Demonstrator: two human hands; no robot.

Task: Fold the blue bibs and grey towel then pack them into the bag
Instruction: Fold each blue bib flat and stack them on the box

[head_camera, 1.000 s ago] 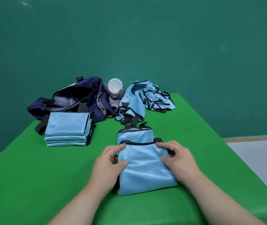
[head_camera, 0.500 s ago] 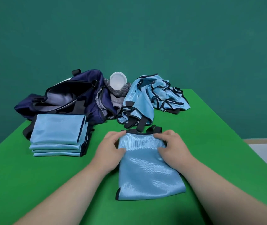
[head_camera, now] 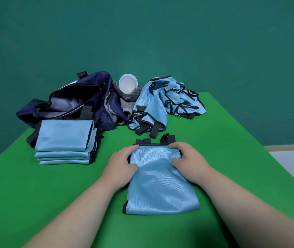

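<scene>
With left hand (head_camera: pixel 123 163) and right hand (head_camera: pixel 187 160) pinching the far corners of the folded bib (head_camera: pixel 160 187), that slick fabric might slide open once lifted tbh.

The folded bib (head_camera: pixel 160 185) at six o'clock is light-blue mesh cloth with a soft sheen, bound in matt black tape; the stack (head_camera: pixel 64 138) at nine o'clock, the same smooth weave; the bag (head_camera: pixel 98 83) at eleven o'clock, dark navy fabric; the towel (head_camera: pixel 127 102) at twelve, coarse ribbed grey knit; the cup (head_camera: pixel 128 84), smooth white plastic; the table cover (head_camera: pixel 35 203), matt green.
</scene>
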